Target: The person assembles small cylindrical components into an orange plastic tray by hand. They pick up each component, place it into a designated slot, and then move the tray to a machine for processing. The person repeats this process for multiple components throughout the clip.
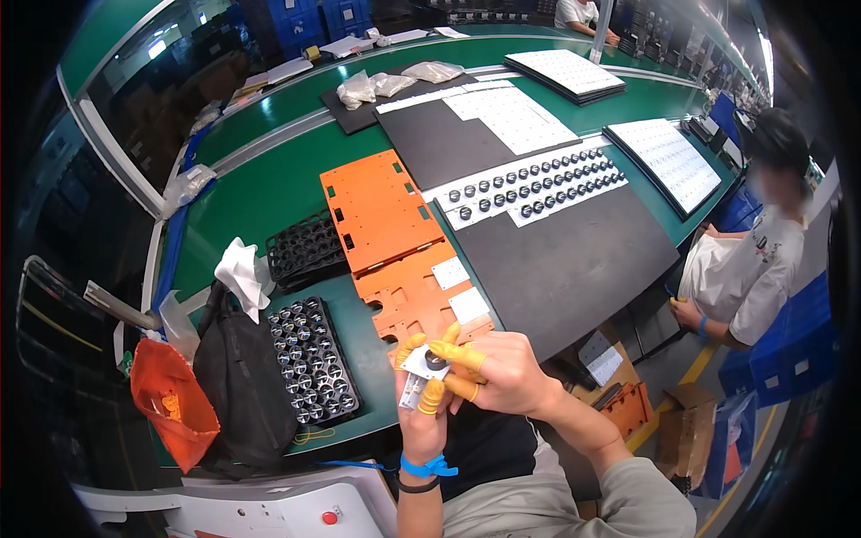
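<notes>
Just in front of my body, my left hand (420,423) grips a small white square plate (414,366), its fingers wearing yellow finger cots. My right hand (502,366), also in finger cots, has its fingertips closed around a black round part (436,360) that sits against the plate. A second pale piece with markings (413,392) shows below the plate at my left palm. Beyond my hands lies an orange fixture board (381,211), whose near section bears two white square plates (450,273). Left of it, a black tray (343,394) holds several round, shiny-topped parts.
A dark mat (574,260) at right bears white sheets with rows of black round parts (525,190). Another black tray (309,247) stands farther left. An orange pouch (175,403) and black bag (242,377) hang at the left edge. A co-worker (753,260) sits at right.
</notes>
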